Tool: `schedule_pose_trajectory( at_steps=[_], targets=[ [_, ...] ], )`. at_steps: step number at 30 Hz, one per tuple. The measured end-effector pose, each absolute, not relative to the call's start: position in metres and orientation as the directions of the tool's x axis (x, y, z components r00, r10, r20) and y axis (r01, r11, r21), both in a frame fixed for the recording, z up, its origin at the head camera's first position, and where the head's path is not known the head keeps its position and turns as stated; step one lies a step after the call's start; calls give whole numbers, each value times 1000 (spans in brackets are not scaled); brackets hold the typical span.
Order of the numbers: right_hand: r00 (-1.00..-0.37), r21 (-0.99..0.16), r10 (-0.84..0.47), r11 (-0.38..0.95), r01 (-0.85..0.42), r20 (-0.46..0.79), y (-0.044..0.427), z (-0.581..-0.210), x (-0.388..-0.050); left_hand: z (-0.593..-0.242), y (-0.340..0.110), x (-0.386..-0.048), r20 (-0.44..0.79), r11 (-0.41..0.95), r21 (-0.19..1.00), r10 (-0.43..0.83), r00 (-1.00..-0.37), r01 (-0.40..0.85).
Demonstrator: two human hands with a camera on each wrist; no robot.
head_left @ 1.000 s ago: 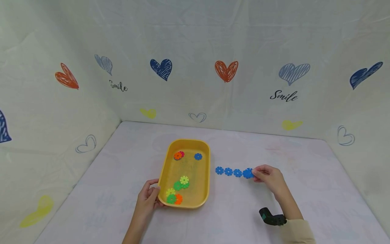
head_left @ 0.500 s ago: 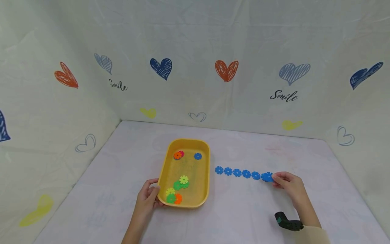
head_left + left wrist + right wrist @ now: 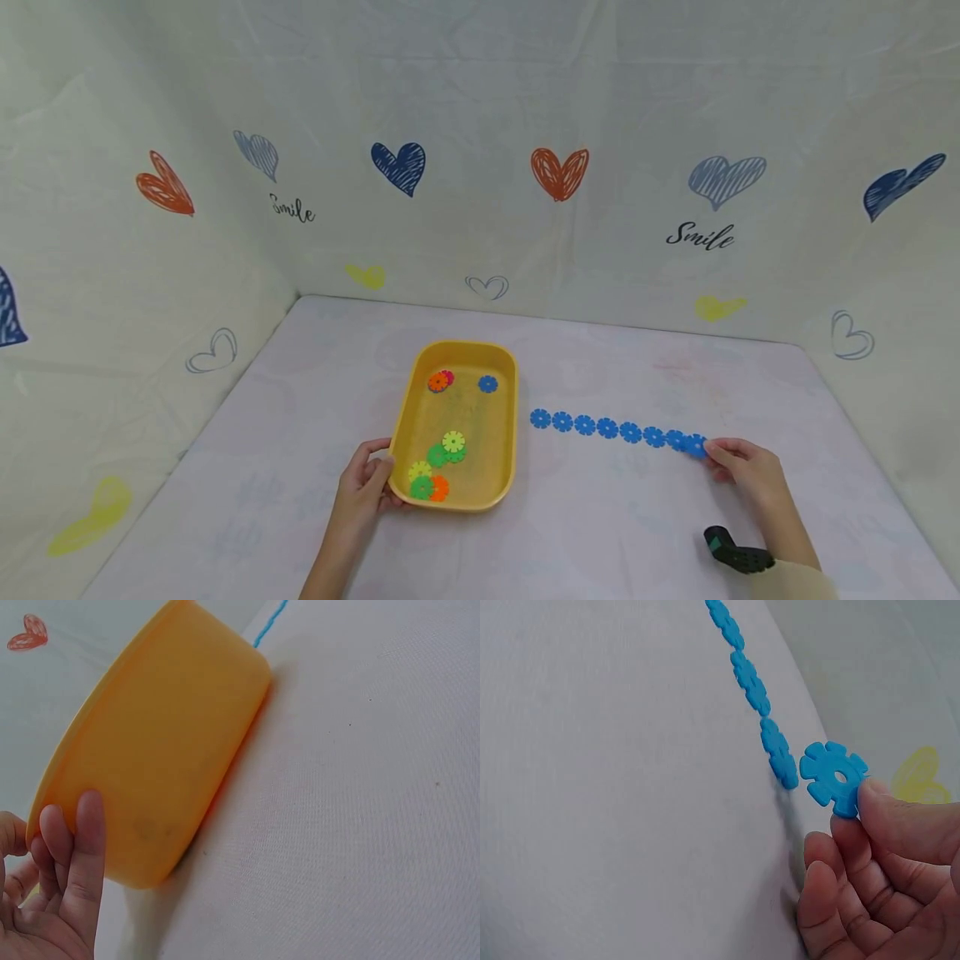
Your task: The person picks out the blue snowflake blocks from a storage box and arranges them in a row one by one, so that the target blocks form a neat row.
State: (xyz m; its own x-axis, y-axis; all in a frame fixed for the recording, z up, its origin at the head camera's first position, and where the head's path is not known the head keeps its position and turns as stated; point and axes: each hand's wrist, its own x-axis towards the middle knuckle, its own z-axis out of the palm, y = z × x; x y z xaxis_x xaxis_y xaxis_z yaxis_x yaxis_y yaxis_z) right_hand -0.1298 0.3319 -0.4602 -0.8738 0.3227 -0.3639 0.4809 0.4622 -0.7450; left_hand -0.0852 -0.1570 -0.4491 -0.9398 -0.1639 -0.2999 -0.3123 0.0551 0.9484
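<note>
My right hand (image 3: 757,479) pinches a blue notched plastic disc, a snowflake building piece (image 3: 835,778), between thumb and fingers. It is at the right end of a row of several like blue discs (image 3: 585,425) lying on the table. In the head view the pinched disc overlaps the last one of the row. My left hand (image 3: 363,483) grips the near left corner of a yellow tray (image 3: 480,467), thumb on the rim and fingers against the outer wall (image 3: 157,750). One blue disc (image 3: 488,384) lies inside at the far right.
Green, yellow and orange discs (image 3: 422,487) lie in the tray's near left part. An orange disc (image 3: 438,382) partly covers a pink one at the far left. A black wrist camera (image 3: 738,552) sits on my right wrist. Behind the table (image 3: 600,525) stands a heart-printed cloth wall (image 3: 480,233).
My right hand has moved to the right and slightly nearer, and the row of blue discs on the table has grown longer behind it. Left hand and tray have stayed put.
</note>
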Motion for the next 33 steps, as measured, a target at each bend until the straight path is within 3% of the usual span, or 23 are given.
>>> schedule_pose_trajectory(
  at_steps=[8, 18, 33],
  targets=[
    [-815, -731, 416, 391, 560, -403, 340, -466, -133, -449, -156, -85, -290, 63, 951, -168, -942, -304],
    [-819, -728, 413, 402, 556, -398, 336, -460, -132, -448, -156, -84, -280, 70, 953, -169, -945, -295],
    [-919, -581, 288, 713, 393, -269, 337, -456, -142, -448, -156, -84, -291, 65, 950, -172, -941, -306]
  ],
)
